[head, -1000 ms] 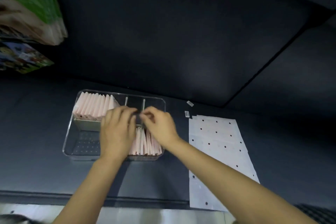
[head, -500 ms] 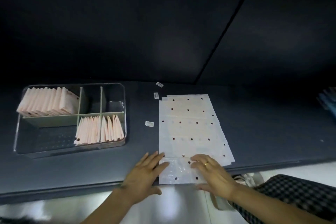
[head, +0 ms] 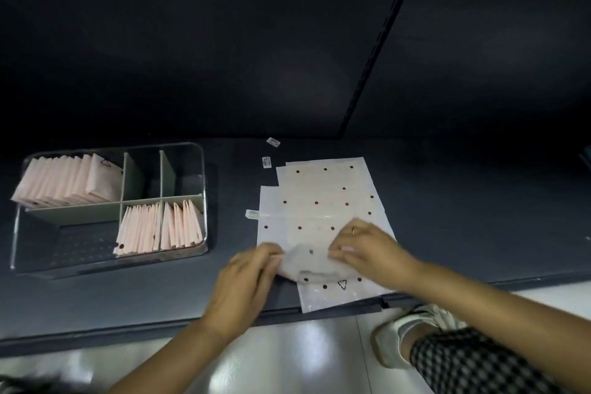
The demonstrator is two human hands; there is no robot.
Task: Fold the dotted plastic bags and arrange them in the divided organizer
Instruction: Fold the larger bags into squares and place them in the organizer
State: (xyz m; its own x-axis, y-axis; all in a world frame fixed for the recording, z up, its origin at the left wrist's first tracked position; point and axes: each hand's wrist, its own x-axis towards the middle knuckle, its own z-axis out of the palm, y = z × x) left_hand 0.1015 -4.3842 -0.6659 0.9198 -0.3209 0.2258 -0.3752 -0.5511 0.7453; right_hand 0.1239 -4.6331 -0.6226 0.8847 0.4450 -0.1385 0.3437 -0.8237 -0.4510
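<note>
We see a stack of dotted plastic bags lying flat on a dark surface, its near end overhanging the edge. Our left hand and right hand each pinch the top bag with curled fingers, lifting its near end into a fold. To the left sits the clear divided organizer, two compartments holding upright folded bags.

Both forearms are bare, no sleeves reaching the wrists. The right hand wears a thin gold ring on one finger; the left hand wears nothing. Below the right forearm shows a black-and-white checked trouser leg and a pale shoe.
</note>
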